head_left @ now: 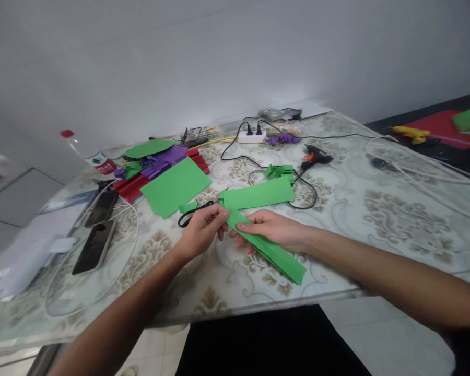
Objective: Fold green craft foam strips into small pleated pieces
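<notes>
Your left fingers (pixel 224 213) and right fingers (pixel 247 228) pinch a seemingly folded strip (pixel 284 259); the flat strip (pixel 258 195) at twelve o'clock looks unfolded, the green sheets (pixel 177 187) at ten uncut.

Text: none can be read | bottle (pixel 86 151): pale marks, possibly lettering, are seen on the red label (pixel 105 166), too small and blurred to be made out
</notes>
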The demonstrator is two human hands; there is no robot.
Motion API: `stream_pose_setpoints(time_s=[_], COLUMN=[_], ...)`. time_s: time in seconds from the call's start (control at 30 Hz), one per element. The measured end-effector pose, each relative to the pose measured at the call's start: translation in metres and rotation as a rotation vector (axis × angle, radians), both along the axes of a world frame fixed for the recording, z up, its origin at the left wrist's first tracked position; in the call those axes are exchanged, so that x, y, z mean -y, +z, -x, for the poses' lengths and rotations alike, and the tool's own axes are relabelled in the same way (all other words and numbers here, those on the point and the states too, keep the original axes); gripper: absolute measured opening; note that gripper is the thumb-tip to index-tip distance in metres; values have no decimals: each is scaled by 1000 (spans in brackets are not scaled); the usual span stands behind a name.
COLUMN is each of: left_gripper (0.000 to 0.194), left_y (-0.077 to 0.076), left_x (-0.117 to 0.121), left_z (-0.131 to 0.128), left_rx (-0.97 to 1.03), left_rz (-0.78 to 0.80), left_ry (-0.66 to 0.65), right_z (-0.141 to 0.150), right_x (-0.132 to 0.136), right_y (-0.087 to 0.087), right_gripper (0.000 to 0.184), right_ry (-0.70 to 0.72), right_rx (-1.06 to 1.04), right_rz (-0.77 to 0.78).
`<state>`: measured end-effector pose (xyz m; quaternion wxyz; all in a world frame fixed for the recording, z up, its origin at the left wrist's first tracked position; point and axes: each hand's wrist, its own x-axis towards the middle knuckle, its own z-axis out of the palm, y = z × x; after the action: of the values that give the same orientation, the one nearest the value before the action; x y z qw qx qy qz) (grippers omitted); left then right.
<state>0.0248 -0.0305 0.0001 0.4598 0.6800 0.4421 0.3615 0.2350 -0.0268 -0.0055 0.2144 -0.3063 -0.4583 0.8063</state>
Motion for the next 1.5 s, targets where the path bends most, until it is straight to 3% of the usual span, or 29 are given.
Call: stream_pose_setpoints(time_s=[0.23, 0.37, 0.57, 0.7, 0.93, 1.2, 1.33, 1.5], left_gripper=[42, 41, 38, 37, 34, 29, 30, 31], left_y=[1, 1, -3, 1, 5, -8, -9, -3], left_x=[1, 2, 2, 1, -7, -4, -3, -7], left_z=[-2, -4, -8, -6, 5, -2, -3, 2], left_rx=[-66, -18, 68, 54, 18, 252, 199, 135], left_rz=[-42, 11, 173, 157, 109, 337, 310, 264], left_ry=[26, 57, -60, -103, -36, -29, -36, 49], right_z=[0, 0, 1, 1, -2, -2, -1, -1], right_x=[-1, -1, 0, 0, -2, -3, -3, -2], right_y=[2, 2, 3, 2, 1, -1, -1, 0], right_gripper=[30, 31, 39, 41, 34, 33, 34, 31], right_ry=[-13, -4, -9, 7, 22, 20, 24, 13], right_rx=[46, 58, 71, 59, 51, 52, 98, 108], right_rz=[-23, -48, -75, -68, -28, -65, -86, -80])
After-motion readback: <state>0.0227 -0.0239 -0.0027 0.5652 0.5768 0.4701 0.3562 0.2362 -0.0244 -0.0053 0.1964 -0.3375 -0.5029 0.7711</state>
